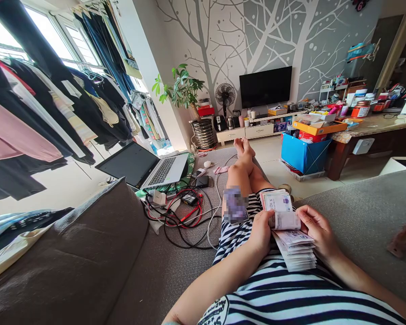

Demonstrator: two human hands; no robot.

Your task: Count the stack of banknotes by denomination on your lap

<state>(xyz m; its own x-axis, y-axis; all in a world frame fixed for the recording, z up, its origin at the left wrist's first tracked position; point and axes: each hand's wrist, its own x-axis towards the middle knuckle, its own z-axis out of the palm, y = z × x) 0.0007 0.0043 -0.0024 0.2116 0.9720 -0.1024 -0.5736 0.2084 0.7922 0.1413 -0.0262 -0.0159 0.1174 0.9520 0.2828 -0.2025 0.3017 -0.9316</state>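
Observation:
Over my lap, my left hand [261, 229] pinches the left end of a folded or curled banknote [287, 221]. At its right end, the fingers of my right hand [314, 229] close on the same note. Below it, a thick fanned stack of banknotes [297, 257] rests against my striped clothing. Beyond the held note, more banknotes [278, 199] lie on my thighs, partly covered by it. To the left of these, a phone-like object [236, 212] with a blurred face lies on my leg. My palms hide part of the notes' edges.
My legs stretch along a grey sofa [189, 266]. To the left are tangled cables [192, 207] and an open laptop [162, 174]. A blue box [302, 153] stands on the floor beside a cluttered table [385, 121]. Clothes [50, 108] hang at the left.

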